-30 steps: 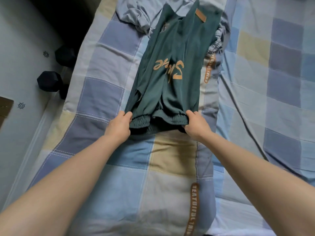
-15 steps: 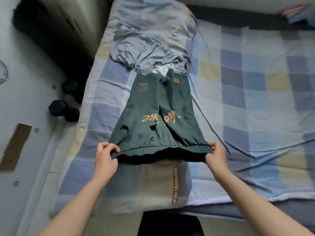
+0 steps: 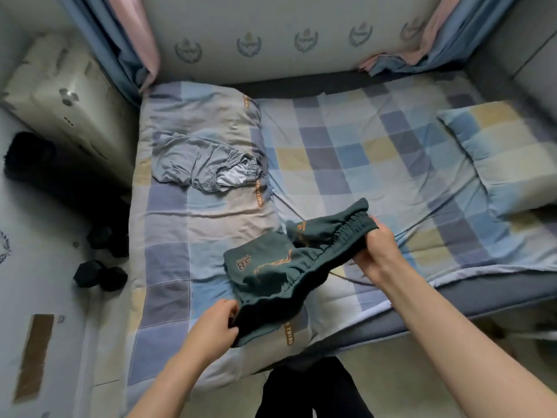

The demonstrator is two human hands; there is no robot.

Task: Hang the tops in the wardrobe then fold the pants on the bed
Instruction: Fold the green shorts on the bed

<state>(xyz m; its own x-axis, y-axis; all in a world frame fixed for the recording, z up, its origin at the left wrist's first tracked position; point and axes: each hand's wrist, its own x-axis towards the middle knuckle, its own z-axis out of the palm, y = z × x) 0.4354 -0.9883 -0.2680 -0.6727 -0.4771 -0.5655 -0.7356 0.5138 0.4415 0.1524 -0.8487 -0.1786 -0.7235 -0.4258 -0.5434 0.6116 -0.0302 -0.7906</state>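
Dark green shorts with orange lettering hang bunched in the air above the front of the bed. My left hand grips the near lower end of their elastic waistband. My right hand pinches the far upper end, so the waistband runs slanted between the two hands. Grey pants lie crumpled on the bed further back to the left, untouched.
A folded checked quilt covers the bed's left side and a pillow lies at the right. Black dumbbells sit on the floor at the left, beside a pale cabinet. Curtains hang behind the bed.
The green shorts have been lifted off the bed and pulled toward the front right. The waistband has turned from level to slanted, and the view has drawn back from the bed.
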